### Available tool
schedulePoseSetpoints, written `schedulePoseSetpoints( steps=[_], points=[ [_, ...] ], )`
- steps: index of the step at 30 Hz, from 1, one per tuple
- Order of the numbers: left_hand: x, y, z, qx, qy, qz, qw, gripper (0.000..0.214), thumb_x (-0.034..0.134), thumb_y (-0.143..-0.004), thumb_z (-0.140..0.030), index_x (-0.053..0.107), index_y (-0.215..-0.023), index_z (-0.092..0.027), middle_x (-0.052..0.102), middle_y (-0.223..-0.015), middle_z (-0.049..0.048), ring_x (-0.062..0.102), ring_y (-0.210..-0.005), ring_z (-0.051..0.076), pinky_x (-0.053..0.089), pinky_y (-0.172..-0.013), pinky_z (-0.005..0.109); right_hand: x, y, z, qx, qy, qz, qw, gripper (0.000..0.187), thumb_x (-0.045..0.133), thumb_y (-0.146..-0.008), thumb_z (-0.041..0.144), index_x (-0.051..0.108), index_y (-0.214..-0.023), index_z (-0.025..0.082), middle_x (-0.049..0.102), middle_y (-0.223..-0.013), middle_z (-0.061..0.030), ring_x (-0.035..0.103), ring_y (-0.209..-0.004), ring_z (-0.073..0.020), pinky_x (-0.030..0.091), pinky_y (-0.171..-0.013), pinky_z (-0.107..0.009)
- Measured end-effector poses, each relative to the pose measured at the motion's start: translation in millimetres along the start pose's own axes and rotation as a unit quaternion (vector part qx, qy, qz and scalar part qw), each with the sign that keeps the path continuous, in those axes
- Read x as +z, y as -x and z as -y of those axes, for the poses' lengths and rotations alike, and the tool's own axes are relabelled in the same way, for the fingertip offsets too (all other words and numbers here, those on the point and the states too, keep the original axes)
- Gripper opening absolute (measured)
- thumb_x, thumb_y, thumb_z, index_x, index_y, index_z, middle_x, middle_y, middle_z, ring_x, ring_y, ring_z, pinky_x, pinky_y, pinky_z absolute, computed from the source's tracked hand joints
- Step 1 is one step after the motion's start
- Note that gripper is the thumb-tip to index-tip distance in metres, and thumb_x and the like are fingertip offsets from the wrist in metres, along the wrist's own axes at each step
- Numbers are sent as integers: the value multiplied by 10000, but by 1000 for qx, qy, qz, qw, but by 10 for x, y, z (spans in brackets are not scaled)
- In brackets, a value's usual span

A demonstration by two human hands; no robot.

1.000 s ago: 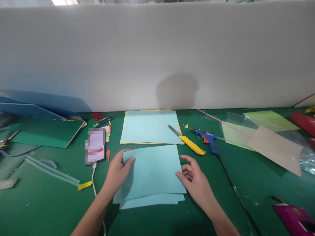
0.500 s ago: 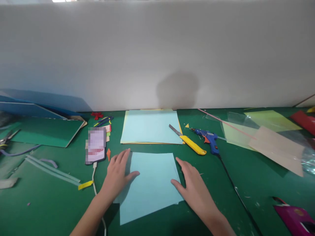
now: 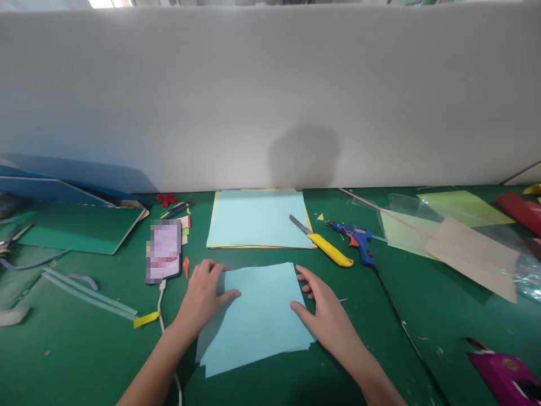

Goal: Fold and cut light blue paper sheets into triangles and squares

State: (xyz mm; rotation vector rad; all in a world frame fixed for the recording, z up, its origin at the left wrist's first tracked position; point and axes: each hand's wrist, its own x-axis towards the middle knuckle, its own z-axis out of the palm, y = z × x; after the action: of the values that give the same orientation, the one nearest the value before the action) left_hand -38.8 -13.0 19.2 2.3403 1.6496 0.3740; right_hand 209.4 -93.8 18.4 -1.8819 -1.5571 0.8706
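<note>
Several light-blue paper sheets (image 3: 257, 316) lie loosely stacked and slightly fanned before me, their lower corners out of line. My left hand (image 3: 207, 299) is at the left edge, thumb over the top sheet and fingers bent down at the side. At the opposite edge, my right hand (image 3: 323, 304) has its thumb over the paper and its fingers curled along the rim. Both hands hold the sheets between them. Beyond lies another pile of light-blue paper (image 3: 257, 217) with yellow showing beneath, and a yellow utility knife (image 3: 329, 248) rests across its right corner.
A blue glue gun (image 3: 358, 239) with a black cord lies to the right, near coloured sheets (image 3: 473, 254). At left are a phone (image 3: 165, 248) on a white cable, translucent strips (image 3: 91, 293) and a green board (image 3: 80, 225). A white wall (image 3: 236, 96) stands behind the table.
The light-blue sheets have shifted and their lower corners have drawn closer together. My left fingers have bent from stretched to curled, and my right fingers have curled in at the paper's edge.
</note>
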Motion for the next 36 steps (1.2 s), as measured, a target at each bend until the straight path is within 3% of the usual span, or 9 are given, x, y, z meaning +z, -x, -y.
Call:
schedulePoseSetpoints(
  steps=[6, 10, 15, 19, 23, 28, 31, 36],
  points=[
    [-69, -18, -7, 11, 53, 21, 998, 223, 690, -707, -245, 583, -899, -209, 627, -987, 50, 605, -943, 263, 492, -830, 409, 38, -90, -36, -46, 18, -28, 998, 539, 515, -792, 253, 446, -1324, 204, 625, -1122, -104, 615, -853, -226, 540, -747, -386],
    [-96, -31, -33, 16, 57, 20, 998, 322, 710, -704, -275, 596, -1001, -222, 649, -1000, 47, 609, -957, 263, 494, -843, 416, 100, -97, -69, -112, 109, -55, 986, 501, 491, -849, 280, 444, -1345, 216, 552, -1296, -120, 551, -1103, -286, 495, -870, -447],
    [-62, -121, 26, 34, 14, -61, 997, 460, 645, -780, -363, 536, -1193, -192, 587, -1214, 119, 555, -1120, 290, 444, -951, 445, 231, -77, -125, -161, 212, -56, 962, 500, 465, -901, 374, 428, -1383, 246, 485, -1400, -96, 475, -1212, -301, 446, -936, -471],
    [4, -331, 139, -12, -66, -165, 984, 461, 488, -882, -404, 496, -1258, -139, 539, -1291, 193, 502, -1196, 344, 404, -976, 497, 262, -80, -135, -165, 242, -53, 954, 502, 453, -915, 403, 442, -1383, 222, 457, -1430, -92, 466, -1218, -296, 438, -952, -457],
    [67, -542, 177, -20, -128, -121, 984, 534, 491, -881, -405, 492, -1283, -54, 566, -1245, 265, 520, -1178, 377, 403, -969, 491, 266, -71, -135, -170, 263, -50, 948, 489, 457, -917, 391, 463, -1373, 214, 447, -1438, -92, 478, -1188, -301, 450, -934, -461],
    [146, -583, 86, -47, -173, -83, 980, 481, 521, -869, -441, 563, -1265, -172, 547, -1279, 235, 511, -1175, 404, 426, -917, 504, 247, -80, -126, -187, 276, -58, 941, 441, 476, -913, 396, 506, -1338, 280, 430, -1449, -86, 495, -1156, -302, 452, -911, -472],
    [180, -557, 62, -43, -170, -93, 980, 445, 526, -872, -394, 572, -1252, -166, 527, -1299, 227, 498, -1193, 382, 404, -954, 495, 177, -195, -82, -203, 285, -67, 934, 472, 483, -907, 446, 495, -1348, 278, 402, -1466, -104, 488, -1181, -313, 435, -920, -484],
    [157, -561, 84, -44, -70, -162, 983, 336, 520, -851, -313, 643, -1123, -157, 532, -1260, 201, 497, -1170, 370, 389, -977, 508, 115, -587, 32, -232, 293, -76, 924, 432, 406, -954, 321, 464, -1371, 228, 416, -1459, -96, 389, -1317, -280, 346, -1032, -483]
  ],
)
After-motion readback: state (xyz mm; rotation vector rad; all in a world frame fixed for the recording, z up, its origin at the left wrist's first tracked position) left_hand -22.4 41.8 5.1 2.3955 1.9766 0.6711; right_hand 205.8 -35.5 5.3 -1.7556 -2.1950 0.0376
